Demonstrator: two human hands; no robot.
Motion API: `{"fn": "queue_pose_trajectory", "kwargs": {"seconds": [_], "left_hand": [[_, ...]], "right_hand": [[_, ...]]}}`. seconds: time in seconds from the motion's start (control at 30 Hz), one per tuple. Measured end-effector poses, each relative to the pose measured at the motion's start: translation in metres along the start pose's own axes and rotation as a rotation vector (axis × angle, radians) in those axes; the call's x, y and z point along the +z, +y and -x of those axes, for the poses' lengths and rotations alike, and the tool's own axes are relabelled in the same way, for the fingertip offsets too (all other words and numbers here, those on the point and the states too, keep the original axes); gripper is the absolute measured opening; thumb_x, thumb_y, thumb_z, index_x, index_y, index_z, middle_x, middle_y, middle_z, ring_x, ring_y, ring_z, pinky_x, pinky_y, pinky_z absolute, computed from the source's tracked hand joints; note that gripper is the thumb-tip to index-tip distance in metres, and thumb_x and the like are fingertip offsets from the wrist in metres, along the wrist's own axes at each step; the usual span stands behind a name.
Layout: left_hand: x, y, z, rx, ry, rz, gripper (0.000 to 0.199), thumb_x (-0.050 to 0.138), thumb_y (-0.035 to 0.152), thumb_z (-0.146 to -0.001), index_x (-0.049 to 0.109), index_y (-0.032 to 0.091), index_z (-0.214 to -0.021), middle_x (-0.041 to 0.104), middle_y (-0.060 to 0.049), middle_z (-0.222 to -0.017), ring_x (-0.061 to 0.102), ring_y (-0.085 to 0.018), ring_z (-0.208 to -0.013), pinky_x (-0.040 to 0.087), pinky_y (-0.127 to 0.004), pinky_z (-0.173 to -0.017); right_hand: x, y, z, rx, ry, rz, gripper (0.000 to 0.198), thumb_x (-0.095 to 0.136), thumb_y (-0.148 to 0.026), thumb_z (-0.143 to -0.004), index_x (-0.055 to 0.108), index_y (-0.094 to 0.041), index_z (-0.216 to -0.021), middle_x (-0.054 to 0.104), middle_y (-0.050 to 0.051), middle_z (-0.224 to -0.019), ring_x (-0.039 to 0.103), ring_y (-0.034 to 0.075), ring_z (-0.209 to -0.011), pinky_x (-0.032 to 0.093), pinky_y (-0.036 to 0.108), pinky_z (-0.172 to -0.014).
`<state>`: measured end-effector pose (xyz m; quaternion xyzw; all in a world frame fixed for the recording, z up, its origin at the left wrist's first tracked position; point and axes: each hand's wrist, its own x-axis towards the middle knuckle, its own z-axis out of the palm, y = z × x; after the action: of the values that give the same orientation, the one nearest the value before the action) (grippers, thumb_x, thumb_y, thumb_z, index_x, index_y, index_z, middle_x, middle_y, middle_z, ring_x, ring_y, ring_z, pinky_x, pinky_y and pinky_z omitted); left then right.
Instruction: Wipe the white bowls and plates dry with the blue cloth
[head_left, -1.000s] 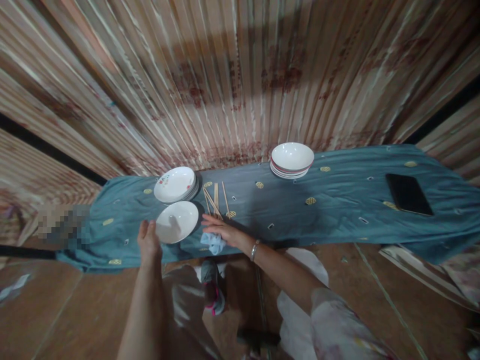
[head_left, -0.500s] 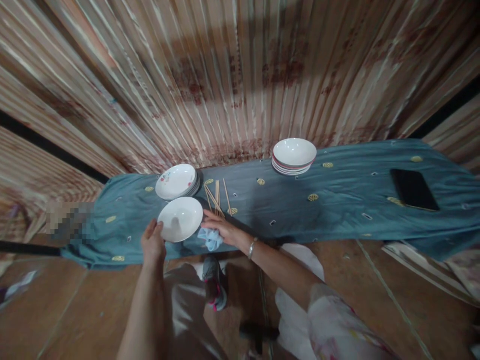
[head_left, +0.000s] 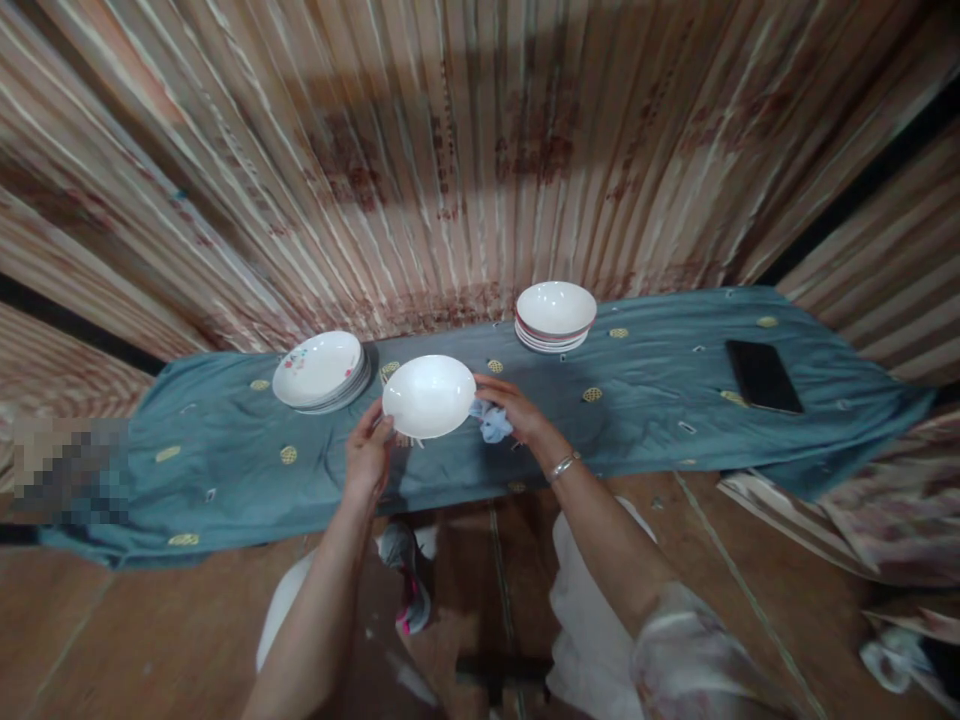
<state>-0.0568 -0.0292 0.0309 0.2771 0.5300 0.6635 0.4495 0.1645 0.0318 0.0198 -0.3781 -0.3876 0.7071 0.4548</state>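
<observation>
Resting leftmost on the wrinkled tablecloth (head_left: 637, 420): stacked round plates (head_left: 321, 370). The left hand (head_left: 367, 455) grips a smooth white bowl (head_left: 429, 396) over the tablecloth; the right hand (head_left: 519, 410), clasping a crumpled rag (head_left: 495, 424), touches its right rim. Glossy bowls (head_left: 556, 312) stand stacked farther right.

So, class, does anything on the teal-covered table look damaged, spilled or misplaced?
Nothing looks damaged or spilled. The flat black rectangular object, far right, seems odd: unlike the held glossy white bowl, it doesn't resemble tableware.
</observation>
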Motion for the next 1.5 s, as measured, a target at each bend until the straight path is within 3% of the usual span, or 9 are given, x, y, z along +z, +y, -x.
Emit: {"fn": "queue_pose_trajectory", "kwargs": {"seconds": [0.2, 0.5, 0.57, 0.67, 0.77, 0.97, 1.1, 1.23, 1.5], "left_hand": [[0.037, -0.028, -0.002, -0.106, -0.085, 0.094, 0.044, 0.087, 0.027, -0.05, 0.072, 0.025, -0.091, 0.071, 0.001, -0.094, 0.064, -0.012, -0.081, 0.053, -0.024, -0.069], [0.05, -0.053, -0.003, -0.107, -0.155, 0.089, 0.046, 0.084, 0.027, -0.053, 0.066, 0.023, -0.095, 0.071, -0.002, -0.097, 0.064, -0.016, -0.087, 0.053, -0.028, -0.073], [0.052, -0.056, -0.003, -0.116, -0.166, 0.066, 0.047, 0.084, 0.028, -0.053, 0.066, 0.022, -0.096, 0.071, -0.003, -0.098, 0.064, -0.016, -0.086, 0.053, -0.028, -0.073], [0.054, -0.056, -0.001, -0.139, -0.167, 0.071, 0.051, 0.086, 0.03, -0.051, 0.066, 0.021, -0.097, 0.07, -0.003, -0.097, 0.064, -0.016, -0.085, 0.053, -0.028, -0.073], [0.055, -0.055, 0.001, -0.159, -0.167, 0.088, 0.053, 0.087, 0.031, -0.051, 0.066, 0.021, -0.098, 0.07, -0.003, -0.098, 0.064, -0.017, -0.088, 0.053, -0.03, -0.076], [0.053, -0.059, 0.001, -0.16, -0.188, 0.092, 0.051, 0.085, 0.036, -0.056, 0.065, 0.023, -0.101, 0.071, -0.003, -0.098, 0.065, -0.019, -0.095, 0.053, -0.034, -0.084], [0.051, -0.059, 0.0, -0.235, -0.221, 0.095, 0.047, 0.086, 0.036, -0.056, 0.069, 0.018, -0.095, 0.073, -0.007, -0.097, 0.067, -0.021, -0.097, 0.053, -0.036, -0.088], [0.048, -0.056, 0.0, -0.289, -0.29, 0.026, 0.049, 0.084, 0.039, -0.061, 0.07, 0.016, -0.103, 0.073, -0.008, -0.101, 0.068, -0.022, -0.095, 0.056, -0.035, -0.083], [0.046, -0.054, 0.007, -0.445, -0.409, 0.027, 0.082, 0.084, 0.04, -0.064, 0.049, 0.027, -0.138, 0.074, -0.004, -0.094, 0.073, -0.022, -0.072, 0.061, -0.039, -0.07]], "right_hand": [[-0.038, -0.01, 0.003, -0.015, 0.154, 0.062, 0.039, 0.072, -0.027, -0.06, 0.072, -0.019, -0.098, 0.065, -0.006, -0.061, 0.053, 0.009, -0.049, 0.046, 0.02, -0.049], [-0.058, -0.015, 0.009, -0.058, 0.147, 0.313, 0.028, 0.063, -0.032, -0.068, 0.072, -0.018, -0.09, 0.065, -0.004, -0.061, 0.052, 0.009, -0.049, 0.041, 0.02, -0.049], [-0.062, -0.017, 0.01, -0.102, 0.168, 0.516, 0.026, 0.061, -0.033, -0.073, 0.072, -0.018, -0.091, 0.068, -0.002, -0.066, 0.058, 0.012, -0.056, 0.045, 0.023, -0.055], [-0.065, -0.023, 0.013, -0.244, 0.38, 0.803, 0.03, 0.06, -0.032, -0.078, 0.07, -0.018, -0.103, 0.075, 0.006, -0.089, 0.068, 0.02, -0.079, 0.052, 0.031, -0.075], [-0.06, -0.028, 0.019, -0.401, 0.491, 0.846, 0.04, 0.055, -0.039, -0.086, 0.064, -0.019, -0.12, 0.071, 0.012, -0.114, 0.067, 0.026, -0.102, 0.05, 0.039, -0.092], [-0.035, -0.027, 0.019, -0.511, 0.392, 0.817, 0.045, 0.049, -0.047, -0.093, 0.058, -0.021, -0.128, 0.067, 0.012, -0.125, 0.062, 0.026, -0.112, 0.046, 0.043, -0.102], [-0.019, -0.019, 0.011, -0.646, 0.334, 1.001, 0.046, 0.047, -0.04, -0.095, 0.054, -0.015, -0.134, 0.059, 0.018, -0.137, 0.055, 0.028, -0.127, 0.042, 0.045, -0.108], [-0.014, -0.014, 0.01, -0.637, 0.183, 1.239, 0.054, 0.051, -0.041, -0.095, 0.047, -0.014, -0.141, 0.048, 0.019, -0.148, 0.041, 0.029, -0.14, 0.036, 0.047, -0.115], [-0.021, -0.008, 0.017, -0.64, 0.126, 1.267, 0.034, 0.043, -0.024, -0.097, 0.064, -0.02, -0.124, 0.066, 0.012, -0.128, 0.059, 0.022, -0.121, 0.046, 0.039, -0.106]]}}
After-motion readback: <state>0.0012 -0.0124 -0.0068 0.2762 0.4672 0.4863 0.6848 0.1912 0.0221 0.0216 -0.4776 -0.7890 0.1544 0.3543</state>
